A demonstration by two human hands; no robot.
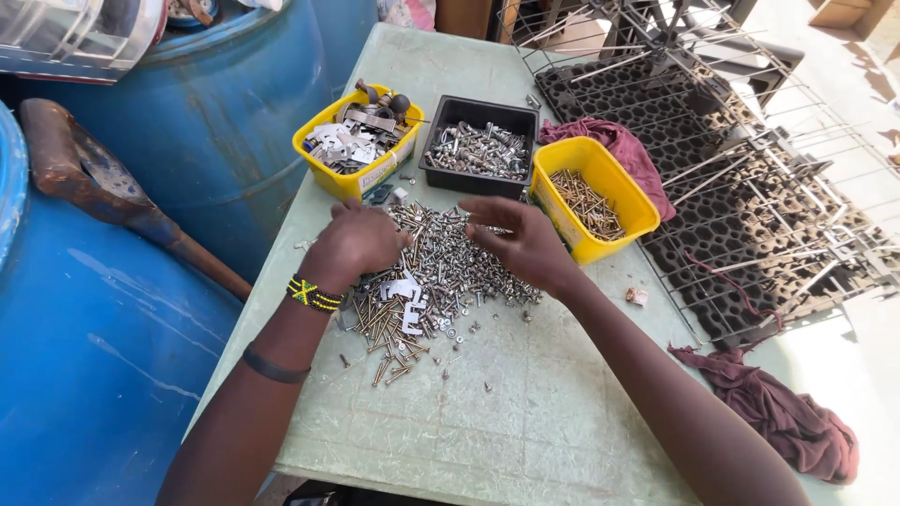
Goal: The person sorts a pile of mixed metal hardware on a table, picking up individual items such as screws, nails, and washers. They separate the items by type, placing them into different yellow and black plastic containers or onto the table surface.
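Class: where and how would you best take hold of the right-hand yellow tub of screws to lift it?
Probably by the yellow tub's two long rims, from above or from its near end. It stands upright and open, so pinching the rims keeps the screws level. The black tray and red cloth crowd its sides.

A workshop yard is suggested: a heap of mixed screws and bolts (427, 290) is spread under the hands on a worn table (487, 422), sorting bins of hardware (356, 141) beyond them, blue drums (103, 347) to their left.

Both hands, left (354, 242) and right (521, 244), rest on a screw pile (433, 281).
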